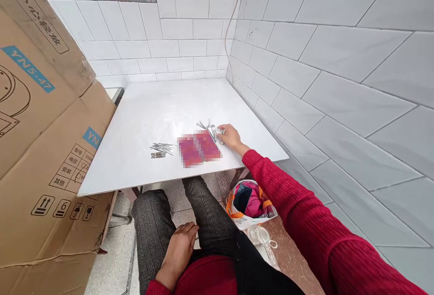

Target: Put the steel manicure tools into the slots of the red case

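1. Nearest to me, the left hand [179, 250] is lying loosely open on the left thigh, holding nothing; I judge it parked there because the reach needs only one arm.
2. On the floor beside the legs, a bag [249, 204] is sitting under the table edge.
3. The right hand [230, 136] is stretching across the white table [149, 105], fingers bent over small metal pieces [207, 128]; I cannot tell whether it is gripping any.
4. Just left of it, a red case [198, 148] is lying flat, blurred.
5. Further left, a second pile of metal tools [161, 149] is lying apart, seemingly sorted.
6. A cardboard box [37, 141] is leaning against the table's left side.
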